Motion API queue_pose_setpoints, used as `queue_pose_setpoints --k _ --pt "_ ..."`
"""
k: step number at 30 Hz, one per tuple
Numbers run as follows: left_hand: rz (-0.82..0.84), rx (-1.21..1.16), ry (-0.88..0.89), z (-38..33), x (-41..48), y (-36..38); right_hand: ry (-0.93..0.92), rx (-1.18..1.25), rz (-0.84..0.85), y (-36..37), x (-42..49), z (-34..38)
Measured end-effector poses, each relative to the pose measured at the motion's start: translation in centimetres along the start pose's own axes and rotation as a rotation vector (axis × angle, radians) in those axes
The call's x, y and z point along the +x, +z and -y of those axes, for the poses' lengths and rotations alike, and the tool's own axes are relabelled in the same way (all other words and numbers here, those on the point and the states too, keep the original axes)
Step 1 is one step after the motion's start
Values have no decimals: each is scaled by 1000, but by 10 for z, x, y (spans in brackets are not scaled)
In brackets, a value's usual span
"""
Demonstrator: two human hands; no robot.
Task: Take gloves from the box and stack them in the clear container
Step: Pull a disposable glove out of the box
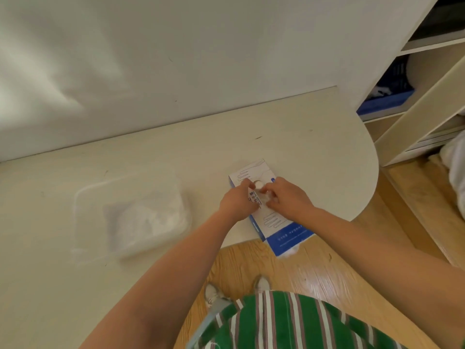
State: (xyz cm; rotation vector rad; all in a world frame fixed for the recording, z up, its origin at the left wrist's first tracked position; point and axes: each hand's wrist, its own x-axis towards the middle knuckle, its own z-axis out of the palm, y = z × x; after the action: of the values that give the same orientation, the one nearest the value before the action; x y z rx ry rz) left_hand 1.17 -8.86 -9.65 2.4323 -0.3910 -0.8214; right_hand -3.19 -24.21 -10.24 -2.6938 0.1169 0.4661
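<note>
Glove box point(273, 224), white with a blue band, lies flat near the rounded edge of a cream table point(302, 147). Its long axis runs from the far left to the near right. The blue end points toward the person and hangs just over the table's edge above a wood-pattern floor point(314, 268).

Both hands meet at the opening in the box's top face. The left hand point(236, 200) and the right hand point(289, 195) have their fingers curled in, pinching a pale, crumpled glove point(259, 185) that pokes up from the opening.

Line drawings of gloves mark the top face, one on each side of the opening. Dark print beside the opening and a line of white script on the blue band are too small and blurred to read, and no brand name can be made out.

Well to the left on the same table sits the clear container point(75, 197), with a heap of white gloves point(148, 217) inside it toward its right side.

A plain pale wall rises behind the table. At far right, a cream shelf unit point(402, 137) holds a blue tray point(385, 102). At the bottom of the picture are the person's green striped shirt point(289, 323) and light shoes point(211, 293).
</note>
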Motion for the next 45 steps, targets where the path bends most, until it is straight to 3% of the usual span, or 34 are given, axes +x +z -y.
queue_pose_setpoints --k 8,15,19,22,29,35,39,43,45 --pt "-47 24 -85 -3 5 6 -85 -211 -45 8 7 7" --pt "-45 63 -117 -8 7 7 -128 -189 -29 7 13 2" --pt "-45 51 -119 -9 5 8 -161 -59 14 -1 15 -7" --pt "-47 50 -127 -10 5 8 -156 -131 58 -1 16 -4" --pt "-54 46 -158 -9 5 9 -148 -134 -54 6 18 1" --pt "-47 86 -165 -11 8 11 -122 123 -81 5 22 -10" --pt "-41 102 -171 -12 9 10 -170 512 -145 -8 18 -19" --pt "-42 108 -175 -13 8 10 -16 1004 -254 -29 16 -17" --pt "-47 111 -175 -14 7 10 23 1050 -225 -35 16 -15"
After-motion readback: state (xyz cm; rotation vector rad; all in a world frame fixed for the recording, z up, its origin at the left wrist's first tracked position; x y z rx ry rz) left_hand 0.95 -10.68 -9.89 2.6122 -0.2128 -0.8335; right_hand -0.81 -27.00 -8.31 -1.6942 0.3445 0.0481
